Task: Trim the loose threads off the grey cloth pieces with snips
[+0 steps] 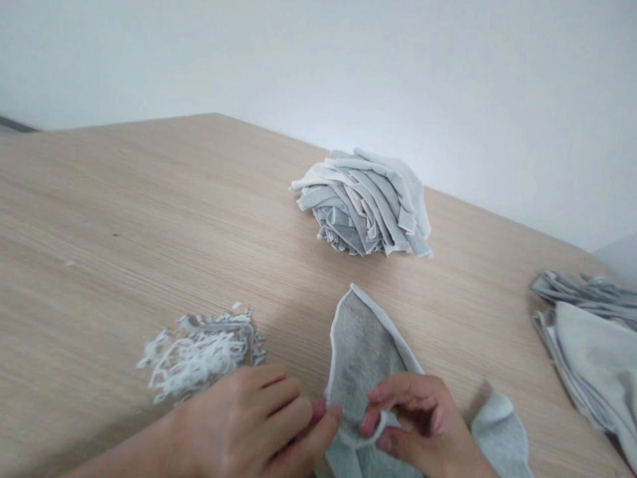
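A grey fabric piece (363,338) with a pale stitched edge lies before me, its pointed end directed away. My left hand (253,418) pinches its left edge between thumb and fingers. With curled fingers, my right hand (423,425) grips a lower part of the same piece, where the pale edge bends into a small loop. The lower end of the fabric runs out of view beneath my hands. Just beyond my left hand sits a heap of white and grey thread scraps (199,355).
A fanned stack of grey fabric pieces (368,199) stands at the back of the wooden table (124,219), near the white wall. More folded fabric pieces (592,352) lie at the right. Another grey piece (500,431) is beside my right hand.
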`<state>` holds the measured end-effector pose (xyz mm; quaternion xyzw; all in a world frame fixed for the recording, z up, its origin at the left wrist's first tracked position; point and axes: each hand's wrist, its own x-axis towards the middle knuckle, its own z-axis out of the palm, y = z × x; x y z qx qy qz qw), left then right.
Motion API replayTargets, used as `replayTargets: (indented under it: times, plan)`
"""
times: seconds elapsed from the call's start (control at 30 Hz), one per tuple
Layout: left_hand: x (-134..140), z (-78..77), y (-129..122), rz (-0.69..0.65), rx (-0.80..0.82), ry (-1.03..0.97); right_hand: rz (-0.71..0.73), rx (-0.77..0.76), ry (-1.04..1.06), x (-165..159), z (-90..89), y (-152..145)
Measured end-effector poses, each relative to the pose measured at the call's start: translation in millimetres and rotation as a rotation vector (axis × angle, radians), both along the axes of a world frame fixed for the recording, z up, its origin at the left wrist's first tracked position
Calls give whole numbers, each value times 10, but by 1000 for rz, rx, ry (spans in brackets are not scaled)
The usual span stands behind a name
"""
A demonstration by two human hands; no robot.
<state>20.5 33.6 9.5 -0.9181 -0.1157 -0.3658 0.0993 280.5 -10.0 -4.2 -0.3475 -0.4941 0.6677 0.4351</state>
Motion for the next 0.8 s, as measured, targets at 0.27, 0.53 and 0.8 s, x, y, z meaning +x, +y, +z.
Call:
replayTargets:
  times: [0.27, 0.53, 0.8]
  plan:
    - [-2, 12, 1, -38, 13, 38, -221, -185, -94, -123, -82, -131]
    - [-7, -21, -5, -49, 14, 73, -364, -244, -31, -210, -187, -268]
    - [-12, 13, 24, -81, -7, 96, -350, 165, -13, -270, -318, -250]
